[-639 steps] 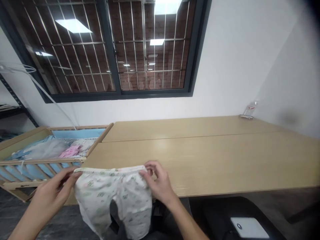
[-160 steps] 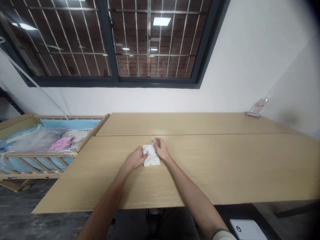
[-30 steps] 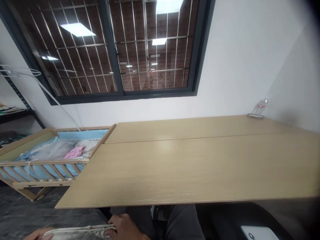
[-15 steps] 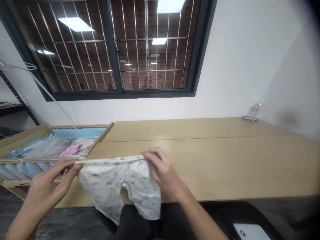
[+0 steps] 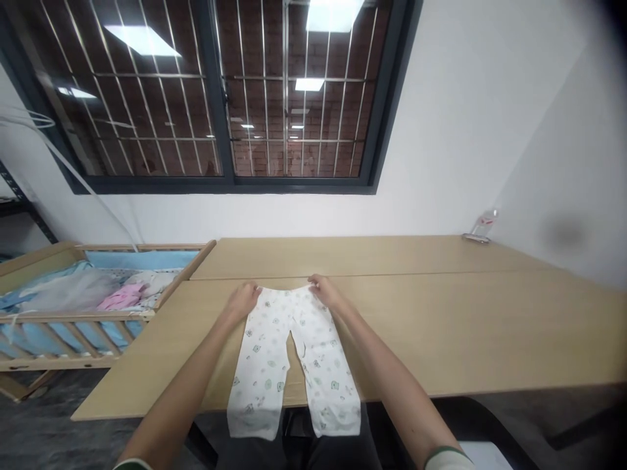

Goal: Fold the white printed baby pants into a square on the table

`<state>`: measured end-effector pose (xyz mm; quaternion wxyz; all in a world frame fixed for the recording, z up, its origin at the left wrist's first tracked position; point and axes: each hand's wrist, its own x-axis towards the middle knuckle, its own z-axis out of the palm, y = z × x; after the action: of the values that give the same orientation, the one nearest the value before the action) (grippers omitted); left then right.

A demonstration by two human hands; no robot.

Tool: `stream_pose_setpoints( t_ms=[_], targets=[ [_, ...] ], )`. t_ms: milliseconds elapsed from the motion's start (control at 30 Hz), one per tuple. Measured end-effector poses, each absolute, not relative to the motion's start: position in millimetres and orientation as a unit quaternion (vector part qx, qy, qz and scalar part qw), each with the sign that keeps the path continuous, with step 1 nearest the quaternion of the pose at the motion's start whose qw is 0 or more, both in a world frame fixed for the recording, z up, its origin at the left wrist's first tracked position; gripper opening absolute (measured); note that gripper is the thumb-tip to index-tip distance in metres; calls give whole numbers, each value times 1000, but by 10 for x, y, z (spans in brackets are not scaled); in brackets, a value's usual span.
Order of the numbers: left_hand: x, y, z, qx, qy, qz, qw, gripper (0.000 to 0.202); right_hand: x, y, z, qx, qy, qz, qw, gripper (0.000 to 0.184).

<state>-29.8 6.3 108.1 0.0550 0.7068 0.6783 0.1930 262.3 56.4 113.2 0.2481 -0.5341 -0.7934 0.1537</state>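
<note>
A small pair of white baby pants with a green and grey print lies spread on the wooden table. Its waistband points to the far side, and both leg ends hang past the table's front edge over my lap. My left hand pinches the left corner of the waistband. At the right corner, my right hand grips the waistband between thumb and fingers. The fabric is flat, with a narrow gap between the legs.
Left of the table stands a wooden crib with blue lining, holding a pink cloth and other fabrics. A clear bottle stands near a flat object at the far right corner. Behind is a barred window. A white device shows at lower right.
Both hands have moved forward over the table, still holding the waistband. The pants went from hanging, crumpled, at the table edge to lying flat with legs straightened.
</note>
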Motion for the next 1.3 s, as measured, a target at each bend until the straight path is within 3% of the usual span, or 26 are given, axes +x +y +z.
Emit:
stream_pose_setpoints(
  t_ms=[200, 333, 567, 1300],
  targets=[
    [-130, 154, 674, 703, 693, 157, 32, 31, 2537, 651, 729, -561, -790, 141, 204, 28],
    [9, -35, 502, 731, 666, 151, 0, 44, 2544, 524, 618, -567, -793, 103, 198, 32],
    [66, -152, 150, 748, 655, 111, -4, 67, 2614, 377, 453, -487, -865, 22, 117, 26],
    [35, 720, 126, 720, 690, 72, 2, 70, 2539, 1159, 326, -538, -834, 19, 121, 37]
  ],
)
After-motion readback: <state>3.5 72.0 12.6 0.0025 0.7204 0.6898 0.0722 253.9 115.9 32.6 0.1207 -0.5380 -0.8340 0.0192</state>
